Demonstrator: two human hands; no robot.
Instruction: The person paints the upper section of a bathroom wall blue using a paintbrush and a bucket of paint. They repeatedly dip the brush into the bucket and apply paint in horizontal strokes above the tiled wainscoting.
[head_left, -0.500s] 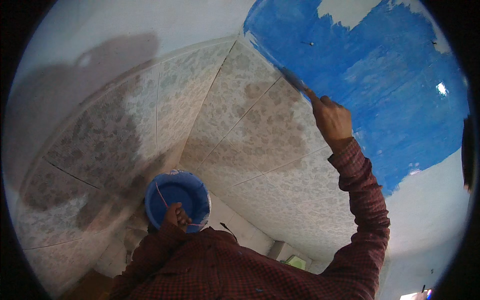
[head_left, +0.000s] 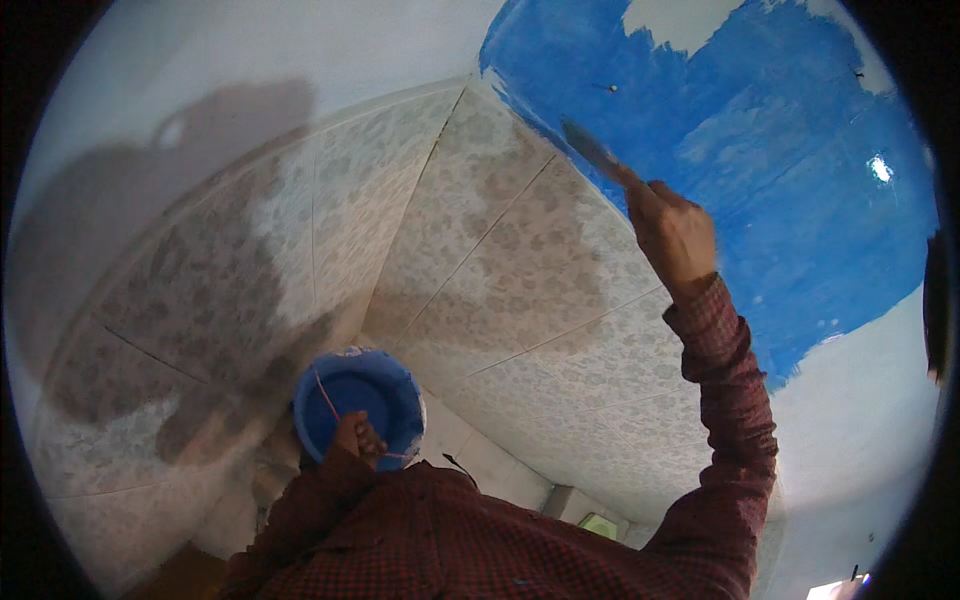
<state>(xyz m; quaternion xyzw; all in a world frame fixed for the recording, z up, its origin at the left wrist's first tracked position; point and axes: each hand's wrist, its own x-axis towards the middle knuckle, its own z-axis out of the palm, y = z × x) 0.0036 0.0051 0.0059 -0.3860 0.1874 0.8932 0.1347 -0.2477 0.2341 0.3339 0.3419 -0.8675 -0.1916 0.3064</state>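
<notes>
The paintbrush is at one o'clock from the middle of the view, its dark bristles pointing toward eleven o'clock, along the lower edge of the blue paint. Whether the bristle tip touches the wall, I cannot tell. The right hand, at two o'clock, has its fingers closed around the brush's handle end.

Between seven and eight o'clock hangs a round blue bucket, its rim smeared with pale marks; how much it holds is hard to tell. The left hand is at the bucket's near side, fingers curled around its thin pink handle.

The blue paint spreads from twelve to three o'clock, with a bare white notch at one o'clock and a small nail just below that. Patterned tiles meet its lower edge and turn a corner toward eleven o'clock. A plain white wall lies above them there, with a dark shadow at ten o'clock. A checked shirt fills six o'clock; a small green thing sits at five.
</notes>
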